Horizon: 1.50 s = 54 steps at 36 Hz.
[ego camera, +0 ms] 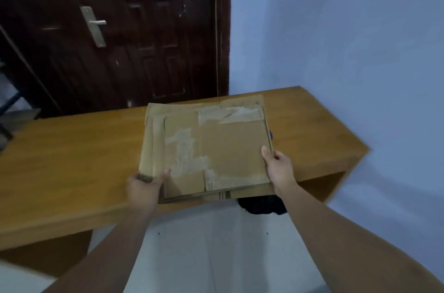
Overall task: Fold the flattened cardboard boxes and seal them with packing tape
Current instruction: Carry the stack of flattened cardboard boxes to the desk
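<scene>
Left hand point(144, 188), right hand point(278, 169): both bare. Forearms point(336, 232) bare to the frame's lower edge. Slim wrists.

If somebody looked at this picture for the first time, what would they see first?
Probably the stack of flattened cardboard in the middle, with pale torn patches on top, over the near edge of the wooden table. The left hand grips its near left corner and the right hand grips its right edge. Behind the table stands a dark brown door.
</scene>
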Each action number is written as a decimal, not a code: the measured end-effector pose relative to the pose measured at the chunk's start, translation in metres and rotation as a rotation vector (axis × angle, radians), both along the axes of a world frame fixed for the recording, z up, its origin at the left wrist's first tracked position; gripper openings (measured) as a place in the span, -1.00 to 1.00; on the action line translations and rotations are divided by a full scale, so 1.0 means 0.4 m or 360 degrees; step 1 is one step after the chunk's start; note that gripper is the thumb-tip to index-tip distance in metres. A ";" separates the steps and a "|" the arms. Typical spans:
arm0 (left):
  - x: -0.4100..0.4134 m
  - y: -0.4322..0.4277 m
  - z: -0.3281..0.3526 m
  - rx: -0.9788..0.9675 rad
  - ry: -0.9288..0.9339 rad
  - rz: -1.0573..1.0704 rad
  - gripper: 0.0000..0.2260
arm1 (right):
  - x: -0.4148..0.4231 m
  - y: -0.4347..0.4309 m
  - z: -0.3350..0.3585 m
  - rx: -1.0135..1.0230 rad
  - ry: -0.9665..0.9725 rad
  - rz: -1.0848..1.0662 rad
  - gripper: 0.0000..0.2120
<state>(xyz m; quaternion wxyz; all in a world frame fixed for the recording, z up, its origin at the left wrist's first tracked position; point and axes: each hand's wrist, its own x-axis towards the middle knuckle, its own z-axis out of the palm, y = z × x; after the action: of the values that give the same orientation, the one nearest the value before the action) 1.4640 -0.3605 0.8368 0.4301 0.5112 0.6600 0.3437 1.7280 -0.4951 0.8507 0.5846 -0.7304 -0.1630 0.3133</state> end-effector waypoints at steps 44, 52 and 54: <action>0.086 0.730 -0.317 -0.0655 0.0850 -0.0436 -0.09 | 0.135 0.777 -0.252 -0.0890 0.0122 0.0236 -0.56; 0.082 0.720 -0.347 -0.0730 0.1020 -0.0444 -0.23 | 0.140 0.820 -0.301 -0.1144 0.0081 0.0375 -0.44; 0.080 0.717 -0.351 -0.0778 0.0792 -0.0323 -0.29 | 0.147 0.818 -0.308 -0.1144 0.0073 0.0461 -0.42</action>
<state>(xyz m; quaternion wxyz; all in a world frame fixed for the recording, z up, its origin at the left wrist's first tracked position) 1.4959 -0.0736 0.6965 0.3977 0.5242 0.7531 -0.0036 1.7870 -0.1680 0.7274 0.2443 -0.8509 -0.1311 0.4462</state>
